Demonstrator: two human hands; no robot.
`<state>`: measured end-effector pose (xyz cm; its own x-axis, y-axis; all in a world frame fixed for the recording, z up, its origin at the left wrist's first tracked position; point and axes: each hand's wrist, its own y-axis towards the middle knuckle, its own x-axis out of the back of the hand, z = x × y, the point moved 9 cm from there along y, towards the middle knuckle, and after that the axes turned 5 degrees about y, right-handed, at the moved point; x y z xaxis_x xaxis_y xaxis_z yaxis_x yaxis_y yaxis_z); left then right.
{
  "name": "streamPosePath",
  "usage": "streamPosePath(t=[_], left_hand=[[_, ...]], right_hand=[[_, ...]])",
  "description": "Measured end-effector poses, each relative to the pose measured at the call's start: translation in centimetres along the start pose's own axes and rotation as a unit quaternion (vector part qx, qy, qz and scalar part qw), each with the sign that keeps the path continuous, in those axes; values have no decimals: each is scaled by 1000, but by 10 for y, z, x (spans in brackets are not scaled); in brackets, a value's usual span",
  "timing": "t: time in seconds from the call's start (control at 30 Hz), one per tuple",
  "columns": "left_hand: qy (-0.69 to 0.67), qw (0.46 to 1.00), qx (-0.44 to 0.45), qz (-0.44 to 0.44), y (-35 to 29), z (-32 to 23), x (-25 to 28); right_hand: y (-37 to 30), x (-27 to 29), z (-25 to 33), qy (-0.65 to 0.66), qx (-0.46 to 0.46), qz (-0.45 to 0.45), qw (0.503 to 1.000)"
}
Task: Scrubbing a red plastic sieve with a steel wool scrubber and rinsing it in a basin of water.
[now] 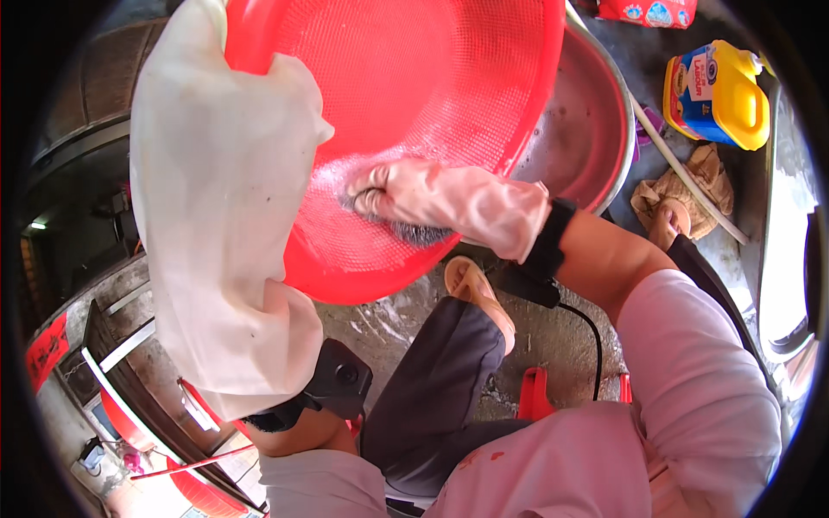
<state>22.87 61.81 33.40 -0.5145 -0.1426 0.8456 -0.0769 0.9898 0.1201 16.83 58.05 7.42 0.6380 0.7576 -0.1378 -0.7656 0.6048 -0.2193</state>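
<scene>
A large red mesh basket (389,73) is tilted up in front of me, with wet suds on its inner side. My right hand (389,192), in a pale rubber glove, is closed around a dark grey scouring pad (420,234) and presses it against the mesh near the lower rim. My left hand (197,30), in a long whitish glove, reaches up to the basket's left edge. Its fingers are hidden at the top of the view, so their grip does not show. Behind the basket, to the right, stands a wide metal basin (596,125).
A yellow jug (744,108) with a blue label stands at the far right, near a red package (648,10). A pale hose (691,183) crosses a brown checked cloth (710,177). My sandalled foot (475,289) is on the wet concrete floor (380,332) below the basket.
</scene>
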Motion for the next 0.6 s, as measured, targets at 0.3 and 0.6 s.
streamPosePath(t=[0.3,0.6], left_hand=[[28,999,9,37,14,17,-11],[25,999,-8,30,5,0,-6]], right_hand=[[-21,58,-61,-24,254,-213,943],[1,26,4,-186,170,-192,948]])
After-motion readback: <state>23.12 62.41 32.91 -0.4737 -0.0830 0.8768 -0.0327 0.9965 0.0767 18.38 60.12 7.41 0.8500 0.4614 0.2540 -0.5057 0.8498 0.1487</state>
